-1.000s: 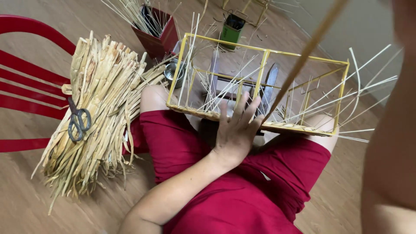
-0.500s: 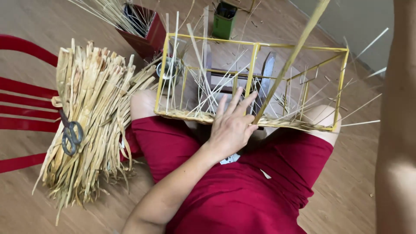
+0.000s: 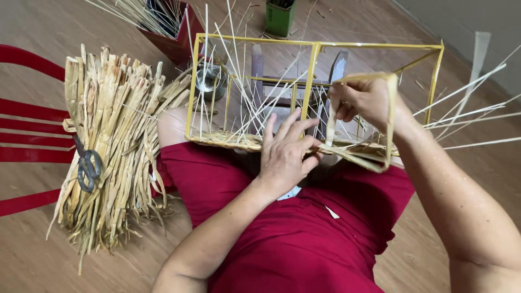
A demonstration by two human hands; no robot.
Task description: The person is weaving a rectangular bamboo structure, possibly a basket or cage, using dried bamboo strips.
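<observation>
A yellow wire frame (image 3: 313, 59) rests on my lap, with pale straw spokes sticking up and out and a woven straw strip along its near bottom edge (image 3: 233, 140). My left hand (image 3: 285, 152) lies flat on that woven edge, fingers spread, pressing the weave. My right hand (image 3: 364, 100) is inside the frame's right half, fingers closed on a flat straw strand (image 3: 389, 116) that loops over the hand and runs down to the weave.
A thick bundle of dried straw (image 3: 111, 146) lies on a red chair (image 3: 30, 130) at the left, with grey scissors (image 3: 87, 165) on it. A dark red box of straws (image 3: 173, 32), a green container (image 3: 280, 16) and a metal tin (image 3: 209, 78) stand on the wooden floor.
My right hand has come down into view and pulled the long straw strand low, bending it into a loop by the frame. My left hand stayed on the woven edge.
</observation>
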